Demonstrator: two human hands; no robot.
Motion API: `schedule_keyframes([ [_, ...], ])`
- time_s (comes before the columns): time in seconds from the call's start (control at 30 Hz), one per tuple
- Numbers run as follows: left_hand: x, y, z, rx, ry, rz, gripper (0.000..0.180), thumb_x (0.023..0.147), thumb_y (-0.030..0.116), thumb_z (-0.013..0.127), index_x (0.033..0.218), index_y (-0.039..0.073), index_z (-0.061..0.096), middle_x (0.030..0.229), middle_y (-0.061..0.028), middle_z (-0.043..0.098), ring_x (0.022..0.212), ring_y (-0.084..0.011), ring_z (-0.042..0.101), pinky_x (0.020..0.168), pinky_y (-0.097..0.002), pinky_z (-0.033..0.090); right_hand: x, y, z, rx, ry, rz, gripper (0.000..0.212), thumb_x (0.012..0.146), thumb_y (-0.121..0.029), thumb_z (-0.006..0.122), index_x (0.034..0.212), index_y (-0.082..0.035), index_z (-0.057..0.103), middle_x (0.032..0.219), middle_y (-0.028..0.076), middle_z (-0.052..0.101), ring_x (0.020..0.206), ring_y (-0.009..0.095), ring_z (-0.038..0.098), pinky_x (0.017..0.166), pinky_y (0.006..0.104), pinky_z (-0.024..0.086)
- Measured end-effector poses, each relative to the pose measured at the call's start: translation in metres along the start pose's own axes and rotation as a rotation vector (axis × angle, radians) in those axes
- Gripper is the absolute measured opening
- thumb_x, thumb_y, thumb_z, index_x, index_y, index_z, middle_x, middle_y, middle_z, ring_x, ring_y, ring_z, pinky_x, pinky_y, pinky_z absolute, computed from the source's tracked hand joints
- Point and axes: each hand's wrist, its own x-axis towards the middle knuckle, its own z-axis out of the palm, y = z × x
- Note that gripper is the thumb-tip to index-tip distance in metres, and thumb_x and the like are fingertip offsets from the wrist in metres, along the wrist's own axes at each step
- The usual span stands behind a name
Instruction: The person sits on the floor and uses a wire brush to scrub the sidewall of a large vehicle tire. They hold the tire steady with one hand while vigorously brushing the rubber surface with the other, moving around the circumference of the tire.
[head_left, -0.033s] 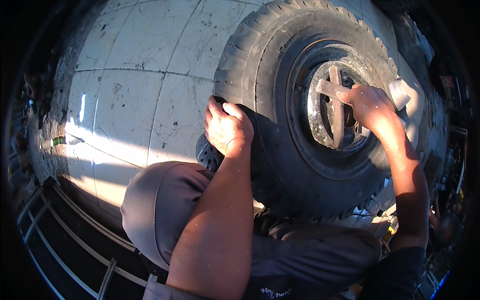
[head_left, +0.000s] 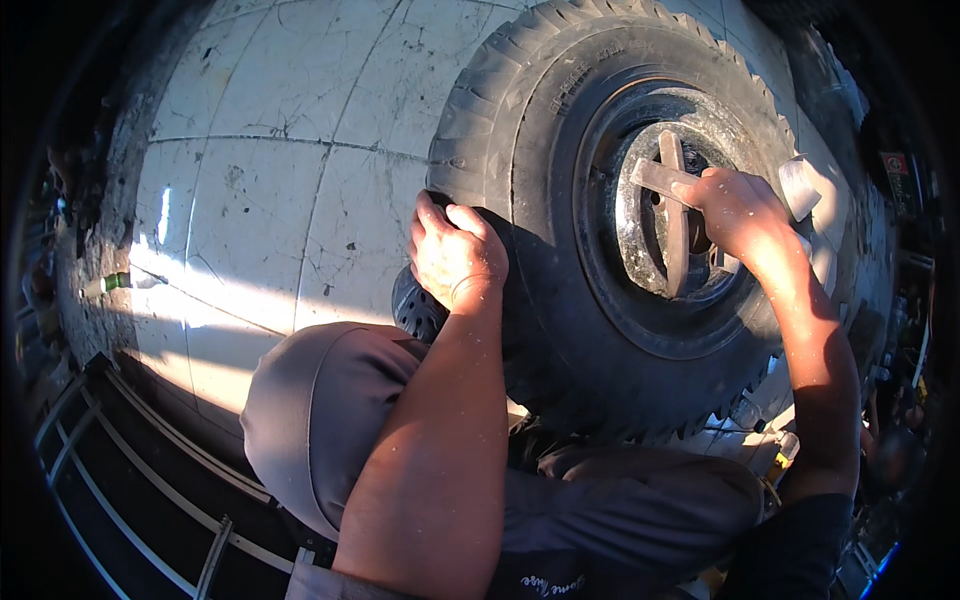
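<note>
A large black tyre (head_left: 545, 215) with chunky tread stands in front of me, tilted, around a worn metal wheel rim (head_left: 632, 240). My left hand (head_left: 455, 255) grips the tread at its near left edge, fingers curled over it. At the hub, my right hand (head_left: 740, 210) is closed on the right end of a short flat greyish bar (head_left: 655, 178). That bar crosses over a longer upright flat bar (head_left: 677, 250), which spans the hub opening. The palm hides part of the held bar, and I cannot tell whether the two bars are joined.
Cracked pale floor tiles (head_left: 260, 200) lie to the left, with a small green-and-white bottle-like thing (head_left: 115, 284) on them. A metal frame (head_left: 160, 450) stands at lower left. My bent knee (head_left: 320, 410) and dark perforated shoe (head_left: 418, 305) are beside the tyre. A white object (head_left: 798, 188) sits behind my right wrist.
</note>
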Motion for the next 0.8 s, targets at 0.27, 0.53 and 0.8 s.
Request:
schedule_keyframes([
  [0.27, -0.002, 0.002, 0.001, -0.003, 0.005, 0.024, 0.049, 0.094, 0.032, 0.045, 0.134, 0.005, 0.05, 0.125, -0.0186, 0.06, 0.113, -0.0371, 0.058, 0.097, -0.0461, 0.045, 0.011, -0.026, 0.007, -0.176, 0.05, -0.267, 0.021, 0.09, -0.016, 0.054, 0.087, -0.006, 0.072, 0.091, 0.018, 0.071, 0.086, 0.035, 0.07, 0.074, 0.0452, 0.056],
  [0.53, 0.002, -0.002, -0.003, -0.006, -0.02, -0.014, 0.05, 0.095, 0.032, 0.044, 0.136, 0.006, 0.048, 0.13, -0.0188, 0.058, 0.118, -0.0367, 0.055, 0.1, -0.0458, 0.043, 0.013, -0.059, -0.004, -0.312, 0.069, -0.274, 0.016, 0.085, -0.008, 0.056, 0.085, -0.007, 0.072, 0.082, 0.011, 0.071, 0.086, 0.029, 0.071, 0.072, 0.0408, 0.057],
  [0.8, -0.001, 0.002, -0.001, -0.01, -0.02, 0.024, 0.05, 0.095, 0.032, 0.042, 0.135, 0.005, 0.049, 0.127, -0.0192, 0.059, 0.113, -0.0377, 0.058, 0.097, -0.0463, 0.045, -0.007, -0.024, 0.014, -0.012, -0.144, -0.143, 0.018, 0.087, -0.007, 0.057, 0.099, -0.004, 0.07, 0.095, 0.017, 0.071, 0.094, 0.035, 0.069, 0.081, 0.0448, 0.054],
])
